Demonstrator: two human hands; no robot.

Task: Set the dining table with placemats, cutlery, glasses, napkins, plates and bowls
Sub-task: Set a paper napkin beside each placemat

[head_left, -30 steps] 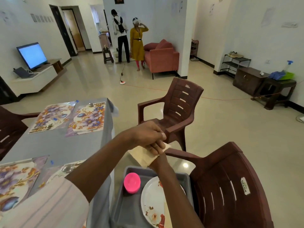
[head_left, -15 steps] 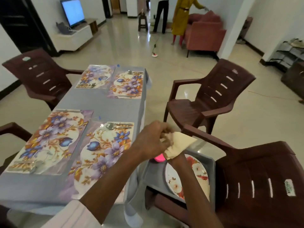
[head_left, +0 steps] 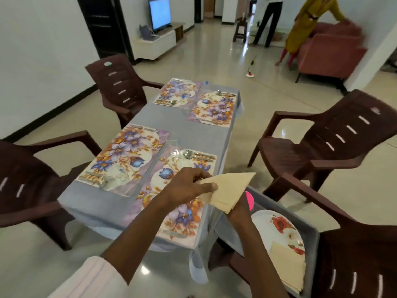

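A home is shown, with living and dining space joined in one room. A cloth-covered table (head_left: 193, 134) laid with floral placemats (head_left: 126, 155) is flanked by brown plastic armchairs (head_left: 335, 143) at 3 and 9 o'clock. At 11 o'clock a lit television (head_left: 160, 15) is set on a low white cabinet (head_left: 154, 44). At 1 o'clock a pink sofa (head_left: 330, 54) is placed on the polished floor (head_left: 268, 93), and a hallway (head_left: 209, 7) is seen at 12 o'clock.

The left grip (head_left: 189, 188) and right grip (head_left: 240, 209) both hold a folded cream napkin (head_left: 232, 187) over the table (head_left: 193, 136) edge, by a floral placemat (head_left: 165, 173) and a grey tray (head_left: 313, 231).
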